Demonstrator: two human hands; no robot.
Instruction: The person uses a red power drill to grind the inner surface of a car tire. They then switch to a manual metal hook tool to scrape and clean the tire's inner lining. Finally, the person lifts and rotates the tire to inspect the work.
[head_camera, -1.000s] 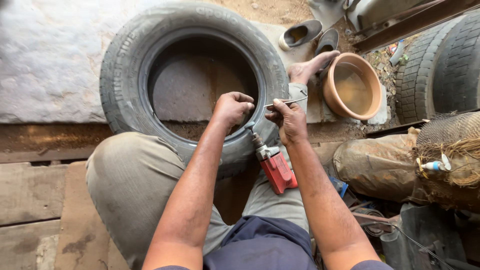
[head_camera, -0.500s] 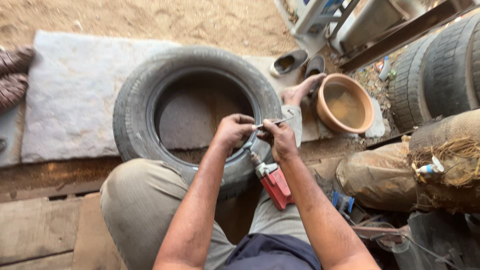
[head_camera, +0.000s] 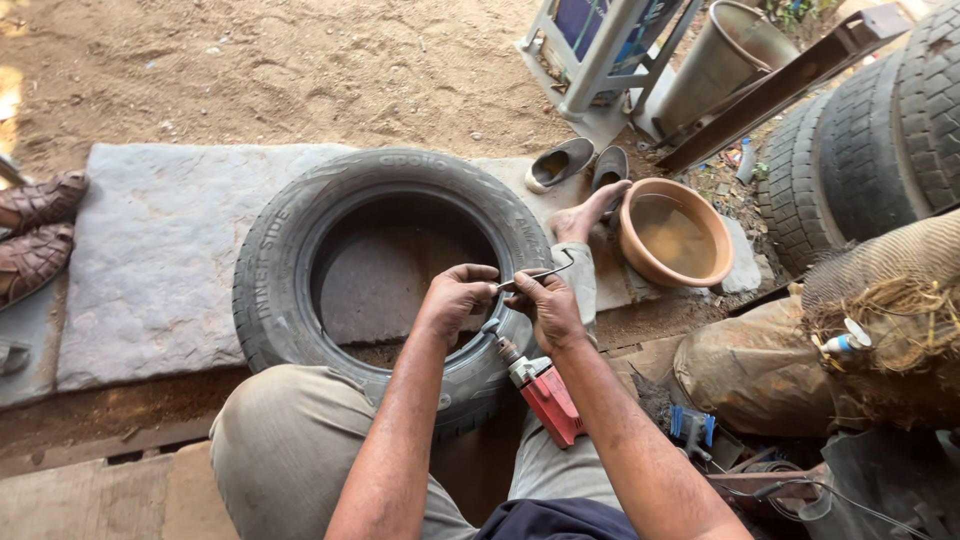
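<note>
A black car tyre (head_camera: 290, 250) lies flat on a grey stone slab (head_camera: 150, 260) in front of me. Over its near rim, my left hand (head_camera: 455, 297) and my right hand (head_camera: 545, 305) meet around a thin bent metal hook tool (head_camera: 545, 272), both gripping it. Just below my hands a red power drill (head_camera: 545, 395) rests against the tyre's near side, between my knees. My bare foot (head_camera: 585, 215) rests on the slab beyond the tyre.
A clay bowl of muddy water (head_camera: 675, 232) stands right of the tyre. Shoes (head_camera: 580, 163) lie behind it, sandals (head_camera: 40, 230) at the far left. Stacked tyres (head_camera: 880, 130), a metal bucket (head_camera: 725, 55), sacks (head_camera: 760, 370) and cables crowd the right. Sandy ground lies beyond.
The view has tilted up and back, showing more ground beyond the tyre. My hands stay together at the tyre's near rim, working the hook tool; the drill has not moved.
</note>
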